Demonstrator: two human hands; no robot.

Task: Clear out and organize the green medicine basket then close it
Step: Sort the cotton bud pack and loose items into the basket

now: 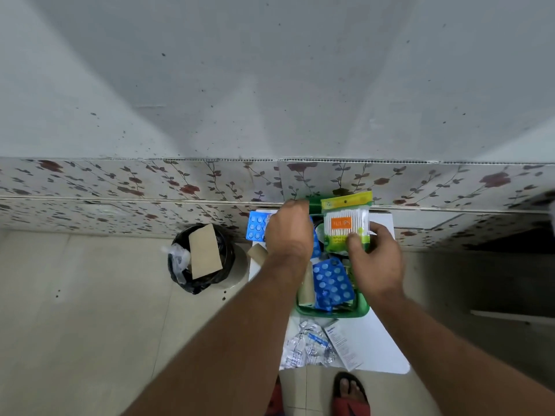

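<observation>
The green medicine basket (pixel 362 310) stands on a small white table (pixel 381 340), holding blue blister packs (pixel 332 282) and a beige roll (pixel 307 291). My right hand (pixel 375 256) holds a cotton swab packet (pixel 347 222) with a yellow-green header upright over the basket's far end. My left hand (pixel 289 229) is closed over the basket's far left part, its fingers hidden; I cannot tell what it grips. A blue blister pack (pixel 256 226) lies just left of that hand.
Crumpled silver blister strips (pixel 306 345) and a white leaflet (pixel 344 343) lie on the table's near part. A black-lined bin (pixel 199 258) with a cardboard piece stands on the floor to the left. A floral-tiled wall is behind. My sandalled foot (pixel 350 394) is below.
</observation>
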